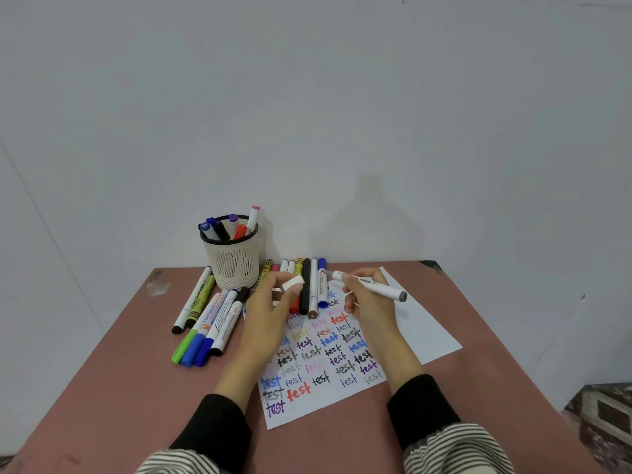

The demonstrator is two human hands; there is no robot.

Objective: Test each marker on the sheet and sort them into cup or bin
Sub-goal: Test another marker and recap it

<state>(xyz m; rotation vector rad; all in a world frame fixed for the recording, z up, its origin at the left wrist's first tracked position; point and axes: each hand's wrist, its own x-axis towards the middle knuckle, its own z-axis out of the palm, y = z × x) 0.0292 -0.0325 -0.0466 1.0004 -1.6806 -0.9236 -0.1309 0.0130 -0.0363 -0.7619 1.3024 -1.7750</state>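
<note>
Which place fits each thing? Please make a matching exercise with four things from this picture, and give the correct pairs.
Things:
1. white cap
2. grey-tipped marker
3. mesh cup
4. test sheet

Places:
A. lies flat under both hands
B. pinched in the left hand
C. stands at the table's far edge, holding markers
D. held in the right hand

Pairs: 1-B, 2-D, 3-C, 4-A

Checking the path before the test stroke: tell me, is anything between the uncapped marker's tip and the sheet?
Yes: the row of markers lies directly under the grey marker tip held by the right hand, covering the sheet there.
</note>
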